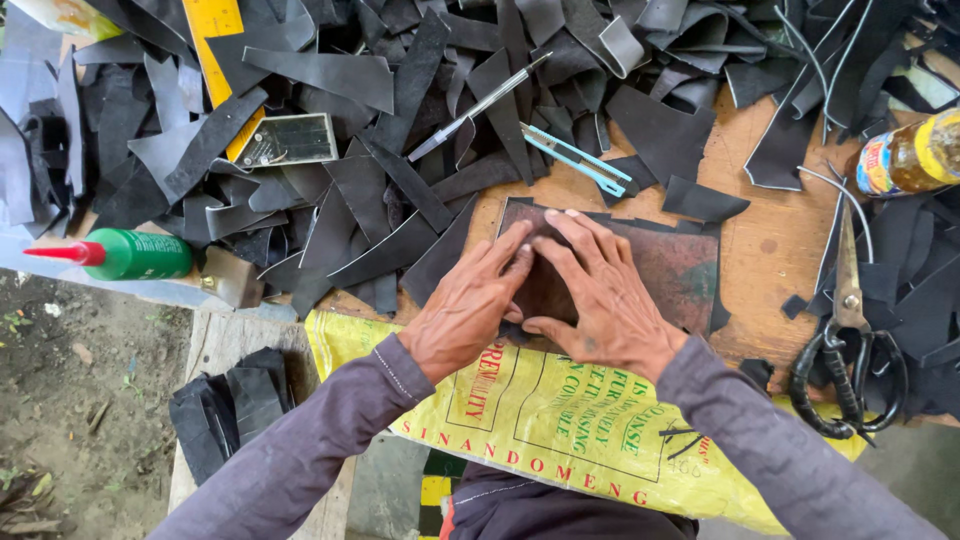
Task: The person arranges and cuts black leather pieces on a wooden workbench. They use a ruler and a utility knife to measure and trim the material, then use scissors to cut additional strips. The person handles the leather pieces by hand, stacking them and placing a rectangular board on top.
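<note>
Both hands press flat on one dark leather piece [545, 285] that lies on a brownish cutting mat [665, 265] at the centre of the counter [760, 230]. The left hand [468, 305] has its fingers spread and its grip open, palm down on the piece's left part; the right hand [600, 300] does the same on the right part, thumb tucked under at 6 o'clock. Neither hand clamps anything; they only hold the piece flat.

As a judgement, the work looks to be at a smoothing or positioning stage: the piece is laid and held, and no tool is in hand, so any cutting of this piece is not yet started.

Counting outward: one mat; at 12 o'clock two knives, one teal [578, 160] and one grey [475, 105]. At 3 o'clock one pair of black-handled scissors [848, 330], and at 2 o'clock one amber bottle [915, 155]. At 9 o'clock lies one green glue bottle [125, 255]. At 11 o'clock are one yellow ruler [215, 45] and one small calculator-like slab [288, 140]. At 6 o'clock one yellow sack [560, 420] covers the lap. The black scraps [400, 190] are too many to count.
</note>
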